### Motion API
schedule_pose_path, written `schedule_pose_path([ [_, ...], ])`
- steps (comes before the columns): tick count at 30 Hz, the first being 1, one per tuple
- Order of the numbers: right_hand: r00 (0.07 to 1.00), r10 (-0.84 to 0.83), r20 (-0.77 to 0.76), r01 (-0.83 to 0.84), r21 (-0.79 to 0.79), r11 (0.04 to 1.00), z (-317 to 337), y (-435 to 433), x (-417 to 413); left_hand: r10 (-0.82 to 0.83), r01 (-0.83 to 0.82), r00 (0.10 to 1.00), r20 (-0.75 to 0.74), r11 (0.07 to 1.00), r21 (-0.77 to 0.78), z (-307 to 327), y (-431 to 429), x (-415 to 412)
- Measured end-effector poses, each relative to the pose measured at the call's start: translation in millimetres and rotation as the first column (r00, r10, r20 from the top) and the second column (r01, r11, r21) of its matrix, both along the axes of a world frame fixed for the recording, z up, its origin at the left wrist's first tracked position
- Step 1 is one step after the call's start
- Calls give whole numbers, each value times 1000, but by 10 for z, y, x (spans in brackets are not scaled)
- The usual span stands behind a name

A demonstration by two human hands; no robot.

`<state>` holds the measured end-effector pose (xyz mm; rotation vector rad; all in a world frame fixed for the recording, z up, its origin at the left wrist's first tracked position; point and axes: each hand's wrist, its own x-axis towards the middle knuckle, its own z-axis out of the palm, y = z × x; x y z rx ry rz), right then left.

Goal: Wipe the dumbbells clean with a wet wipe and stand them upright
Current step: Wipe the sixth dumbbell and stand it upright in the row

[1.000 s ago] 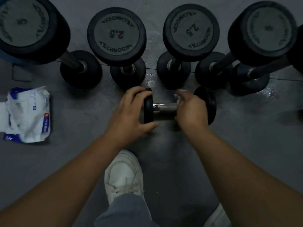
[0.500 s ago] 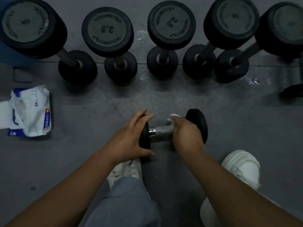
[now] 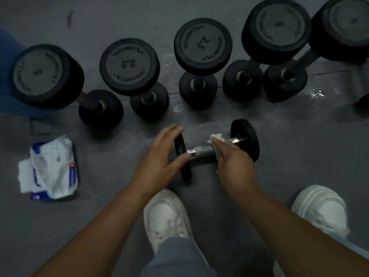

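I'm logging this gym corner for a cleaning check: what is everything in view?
standing dumbbells: five, black, in a row on the far floor
lying dumbbell: one, black ends, metal handle, on the floor before the row
wet wipe: one, white, on that handle
wipe pack: one, white and blue, floor at left
floor: grey, under everything
shoes: two, white, near edge
left hand: touches the lying dumbbell's left end
right hand: grips the wet wipe round the handle

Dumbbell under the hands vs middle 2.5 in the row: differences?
Pose: the lying dumbbell rests on its side; the 2.5 dumbbell stands on end. Heads: the lying dumbbell's are thin discs; the 2.5 dumbbell's are thick drums. Contact: left hand touches the lying dumbbell's head, right hand holds a wet wipe on its handle; the 2.5 dumbbell is untouched. Shared: black heads, metal handle.
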<state>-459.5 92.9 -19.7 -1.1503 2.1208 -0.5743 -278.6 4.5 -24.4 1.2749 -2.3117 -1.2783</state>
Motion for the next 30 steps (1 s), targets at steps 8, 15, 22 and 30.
schedule_pose_path([
  [8, 997, -45, -61, 50, 78, 996, -74, -710, -129, -170, 175, 954, 248, 985, 3, 13, -649, -353],
  [15, 993, -75, -87, 83, 102, 991, -42, -851, -199, 15, -37, 994, 110, 980, 197, -50, -766, -317],
  [22, 987, -86, -133, 103, 127, 987, -20, -885, -248, 48, -56, 998, 46, 979, 196, -85, -668, -276],
  [30, 994, -29, -106, 44, 141, 989, 29, -519, -281, -3, 3, 1000, -15, 1000, 8, -107, -272, -142],
])
